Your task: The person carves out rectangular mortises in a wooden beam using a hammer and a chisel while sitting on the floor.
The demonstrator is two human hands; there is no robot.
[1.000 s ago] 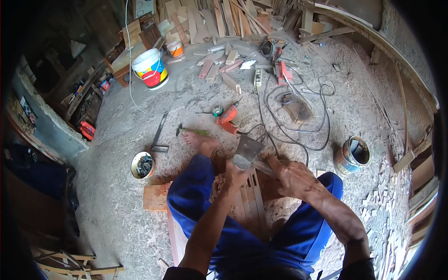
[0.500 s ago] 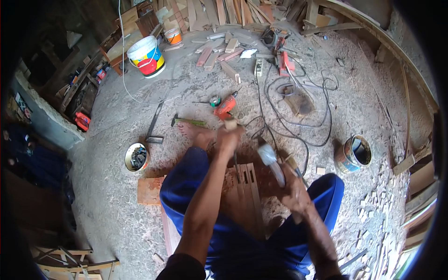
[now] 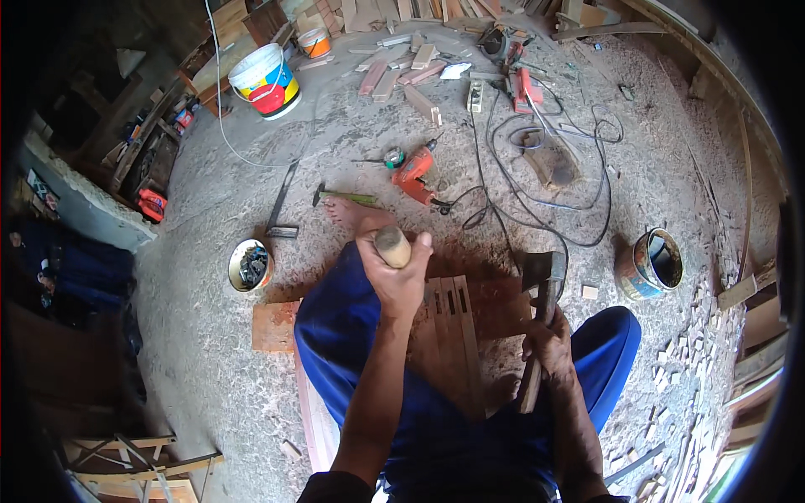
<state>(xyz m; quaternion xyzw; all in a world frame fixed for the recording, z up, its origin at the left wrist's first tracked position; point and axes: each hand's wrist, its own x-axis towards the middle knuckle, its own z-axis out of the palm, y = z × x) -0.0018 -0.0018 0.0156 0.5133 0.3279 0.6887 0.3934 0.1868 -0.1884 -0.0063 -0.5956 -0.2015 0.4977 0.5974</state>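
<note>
The left forearm stretches forward past the knee, its hand point(image 3: 394, 281) curled snugly round a wooden handle point(image 3: 392, 246), butt up, whose lower end seems hidden beneath the fist. The right hand point(image 3: 549, 345), nearer the body, grips a hatchet-like tool point(image 3: 548, 295), head pointing forward, right of the slotted wood pieces point(image 3: 457, 335) between the legs.

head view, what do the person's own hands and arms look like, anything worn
The left hand and right hand are both ungloved. The left forearm and right forearm are bare, up to a dark left sleeve and a dark right sleeve at the lower edge.
</note>
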